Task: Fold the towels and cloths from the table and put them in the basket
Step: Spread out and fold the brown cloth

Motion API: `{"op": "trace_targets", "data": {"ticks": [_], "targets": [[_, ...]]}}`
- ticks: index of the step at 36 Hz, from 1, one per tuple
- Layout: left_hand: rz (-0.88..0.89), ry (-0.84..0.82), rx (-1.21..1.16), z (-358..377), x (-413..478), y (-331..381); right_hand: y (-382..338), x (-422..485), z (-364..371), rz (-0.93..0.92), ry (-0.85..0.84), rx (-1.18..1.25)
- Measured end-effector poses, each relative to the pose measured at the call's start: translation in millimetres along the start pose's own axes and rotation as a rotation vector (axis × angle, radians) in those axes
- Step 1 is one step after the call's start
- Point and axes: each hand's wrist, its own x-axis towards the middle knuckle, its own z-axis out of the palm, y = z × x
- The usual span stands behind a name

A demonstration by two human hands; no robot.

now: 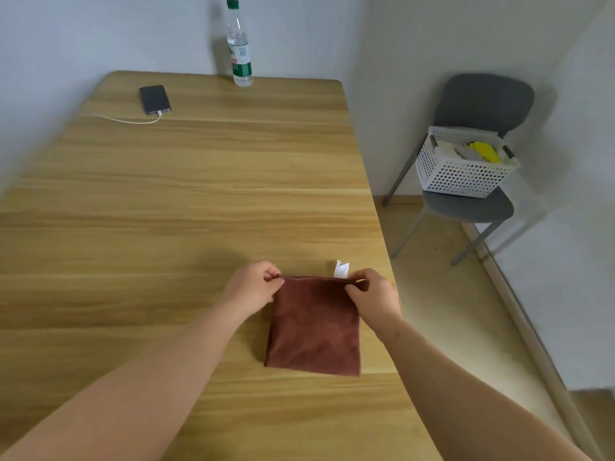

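Observation:
A brown cloth (314,327), folded into a rectangle, lies on the wooden table (183,201) near its right edge. A white label (341,269) sticks out at its far edge. My left hand (254,284) pinches the far left corner of the cloth. My right hand (374,292) pinches the far right corner. The white perforated basket (462,176) stands on a grey chair (479,104) to the right of the table, with folded pale and yellow cloths inside.
A phone (154,98) with a white charging cable (123,119) lies at the table's far left. A clear plastic bottle (239,44) with a green cap stands at the far edge by the wall. Floor separates the table from the chair.

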Motion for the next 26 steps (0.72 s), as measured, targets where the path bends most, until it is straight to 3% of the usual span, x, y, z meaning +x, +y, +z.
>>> {"op": "trace_targets", "data": {"ticks": [4, 6, 10, 14, 18, 23, 26], "targets": [[-0.020, 0.047, 0.013, 6, 5, -1, 0, 6, 3, 0.003, 0.003, -0.070], [-0.011, 0.179, 0.131, 8, 2, 1, -2, 5, 4, -0.025, 0.063, -0.175], [0.200, 0.407, 0.255, 13, -15, 0, 0, -9, 11, -0.157, 0.166, -0.363], [0.512, 0.270, 0.359, 25, -35, -22, 15, -33, 25, -0.409, 0.106, -0.374], [0.718, 0.072, 0.538, 37, -61, -47, 33, -58, 28, -0.507, -0.086, -0.472], [0.675, 0.013, 0.822, 45, -89, -74, 54, -87, 26, -0.510, -0.235, -0.582], [0.622, 0.000, 0.886, 45, -108, -78, 65, -97, 26, -0.596, -0.150, -0.585]]}}
